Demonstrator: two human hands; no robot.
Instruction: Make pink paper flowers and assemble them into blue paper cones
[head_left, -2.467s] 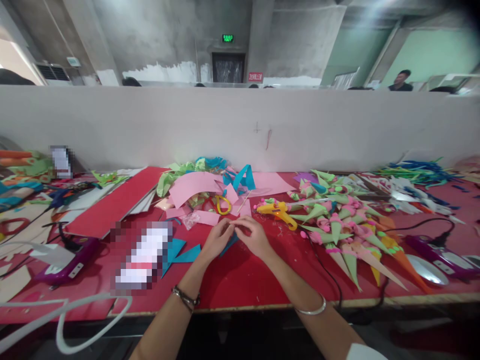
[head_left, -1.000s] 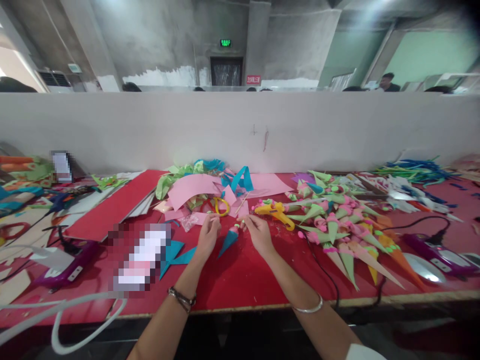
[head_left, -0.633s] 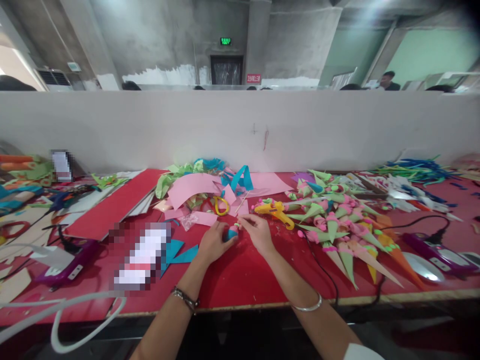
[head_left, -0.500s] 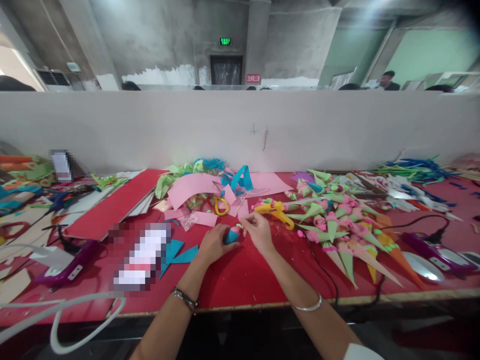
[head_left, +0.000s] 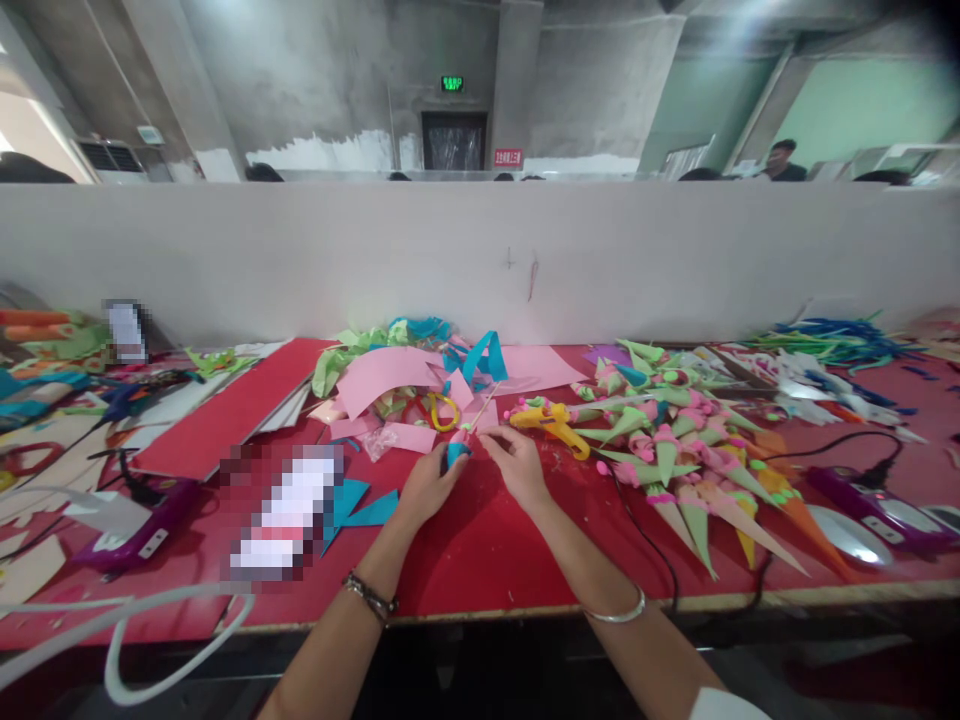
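My left hand is closed around a small rolled paper piece, blue with pink, with a dot of green at its top. Close by on the right is my right hand, thumb and fingertips pinched together near the piece; whatever may be between them is too small to make out. A thin pale stick shows just beyond the fingertips, over pink paper. The yellow glue gun lies past my right hand, beside a heap of paper cones in green, pink and orange.
Pink paper sheets, yellow-handled scissors and blue paper cut-offs lie on the red table. A blurred-out phone is at left. Purple power strips with cables sit at both sides. A white partition stands behind.
My left hand has moved slightly up and away with the paper piece, which now shows more pink and points towards the stick. My right hand has barely shifted.
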